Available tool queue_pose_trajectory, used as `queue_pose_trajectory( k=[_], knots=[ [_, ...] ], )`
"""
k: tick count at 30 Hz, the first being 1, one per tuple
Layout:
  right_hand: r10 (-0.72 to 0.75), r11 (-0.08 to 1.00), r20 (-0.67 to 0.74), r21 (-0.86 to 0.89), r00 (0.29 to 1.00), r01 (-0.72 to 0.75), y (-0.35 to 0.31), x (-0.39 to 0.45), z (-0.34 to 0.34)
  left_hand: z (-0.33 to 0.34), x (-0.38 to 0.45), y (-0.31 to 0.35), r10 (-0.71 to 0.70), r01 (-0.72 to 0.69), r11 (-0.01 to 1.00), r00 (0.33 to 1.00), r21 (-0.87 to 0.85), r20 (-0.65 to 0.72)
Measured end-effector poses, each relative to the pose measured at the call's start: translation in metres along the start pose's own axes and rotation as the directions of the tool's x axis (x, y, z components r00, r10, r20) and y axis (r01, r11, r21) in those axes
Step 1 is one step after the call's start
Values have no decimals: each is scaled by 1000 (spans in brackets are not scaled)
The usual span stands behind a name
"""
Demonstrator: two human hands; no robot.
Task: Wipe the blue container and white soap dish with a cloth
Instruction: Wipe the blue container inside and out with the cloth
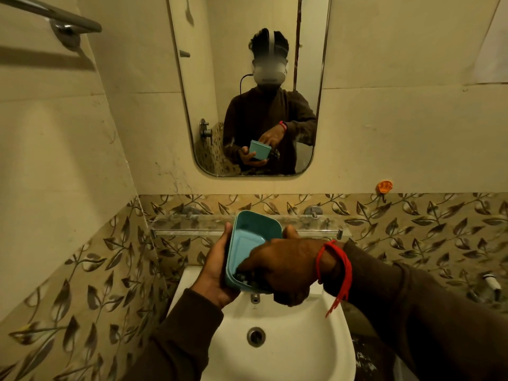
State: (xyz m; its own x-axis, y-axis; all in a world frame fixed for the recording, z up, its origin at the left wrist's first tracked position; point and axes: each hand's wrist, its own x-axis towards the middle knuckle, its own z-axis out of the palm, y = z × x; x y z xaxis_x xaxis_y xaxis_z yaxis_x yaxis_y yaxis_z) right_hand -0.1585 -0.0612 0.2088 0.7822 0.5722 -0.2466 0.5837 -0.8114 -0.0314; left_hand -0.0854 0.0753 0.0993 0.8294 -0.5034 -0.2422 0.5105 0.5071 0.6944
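a white ceramic sink (277,350) sits below me, smooth and glossy, with a round metal drain near its middle. above it a tall rounded mirror (192,86) hangs on plain cream wall, and a band of leaf-patterned tile (412,224) runs behind a clear shelf (176,226) at the wall.

over the basin i hold the blue container (254,237), a rounded-corner rectangular tub of smooth matte plastic. it is tilted, open side toward me, its long axis running from near my chest up and away toward the shelf. my left hand (217,273) cups its left wall and underside, fingers wrapped round it, thumb up along the rim. my right hand (283,268) comes in from the right, across the near lower corner, fingers curled together and pushed down inside the tub. there is something dark and bunched under them, which i take to be the cloth (247,280), though most of it is hidden by my knuckles. a red thread (338,270) is tied at my right wrist.

the near end is under my right fingers; the far end lies up and away from them, so i judge the wipe should travel along the length toward the shelf, with the left hand bracing. i can't find the white soap dish anywhere in view.
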Motion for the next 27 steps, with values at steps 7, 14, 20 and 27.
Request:
queue_pose_trajectory(
  k=[7, 14, 20, 27],
  knots=[
    [-46, 988, -40, 144, 998, 51, 24, -6, -12, 7, -2, -1, -50, 56, 996, 996, -75, 76],
    [-198, 980, -466, -85, 862, 179, 16, 6, -13, 24, -5, 1, -24, 26, 999, 999, -44, 39],
    [149, 988, -767, 140, 624, -63, 31, 13, -24, 18, -10, 5, 4, 5, 996, 996, -91, 93],
    [397, 907, -645, 384, 653, -173, 19, 29, -31, 25, -16, -1, 22, -17, 994, 999, -106, 49]
  ],
)
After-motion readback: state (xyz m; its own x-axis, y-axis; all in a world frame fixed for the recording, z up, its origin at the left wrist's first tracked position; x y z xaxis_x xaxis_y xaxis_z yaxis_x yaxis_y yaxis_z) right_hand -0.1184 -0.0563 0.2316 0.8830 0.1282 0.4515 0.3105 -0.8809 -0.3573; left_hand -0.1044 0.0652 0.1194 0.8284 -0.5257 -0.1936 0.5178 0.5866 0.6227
